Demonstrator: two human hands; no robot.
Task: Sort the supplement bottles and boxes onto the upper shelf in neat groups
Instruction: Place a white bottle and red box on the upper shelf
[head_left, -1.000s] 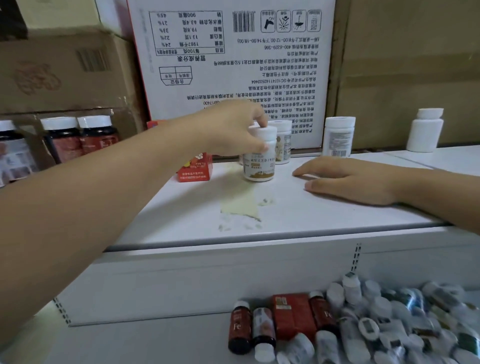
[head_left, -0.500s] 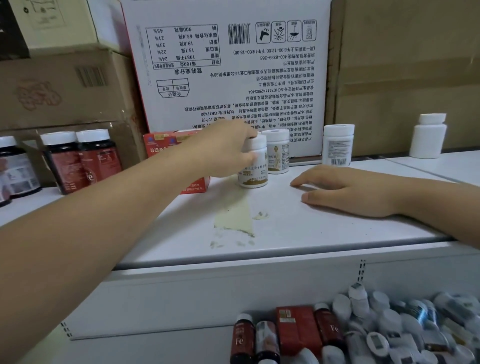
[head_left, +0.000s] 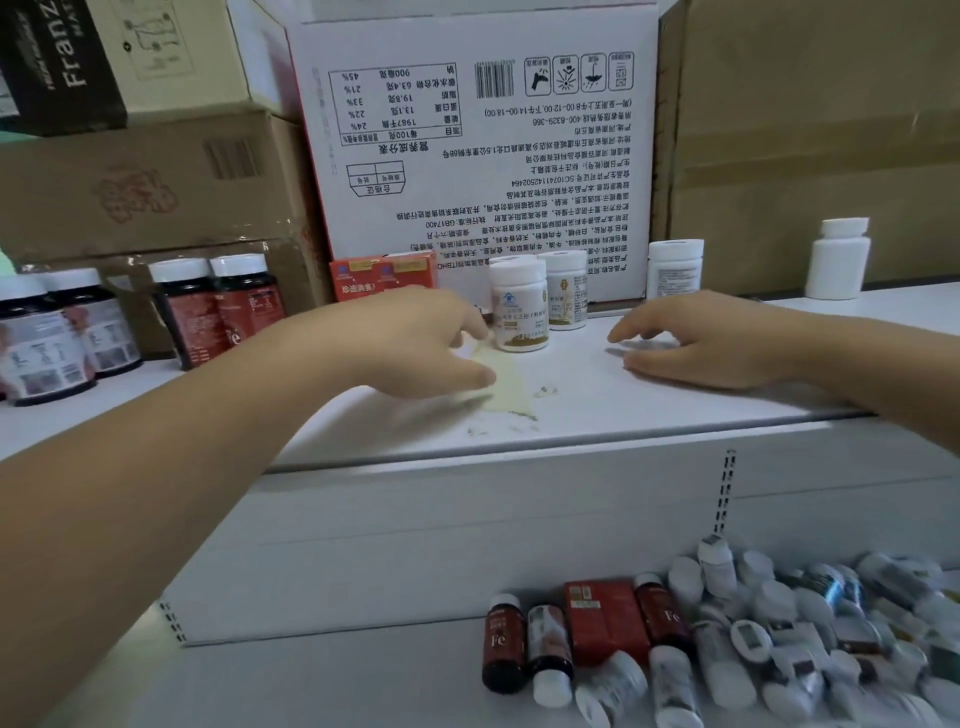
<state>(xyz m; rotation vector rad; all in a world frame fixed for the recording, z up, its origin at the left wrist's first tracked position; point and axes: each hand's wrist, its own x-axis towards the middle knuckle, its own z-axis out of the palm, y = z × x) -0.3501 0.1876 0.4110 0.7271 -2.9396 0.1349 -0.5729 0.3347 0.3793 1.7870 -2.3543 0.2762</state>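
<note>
bottle pile (head_left: 779, 639) cut off (blurry), left hand (head_left: 415, 343) overlaps red box (head_left: 384, 273)

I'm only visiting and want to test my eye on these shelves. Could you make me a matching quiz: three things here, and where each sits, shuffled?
Things:
1. plain white bottle
2. standing dark bottles
3. jumbled bottle pile

Places:
A. lower shelf
B. upper shelf, far left
C. upper shelf, far right

Pairs: 1-C, 2-B, 3-A
</note>
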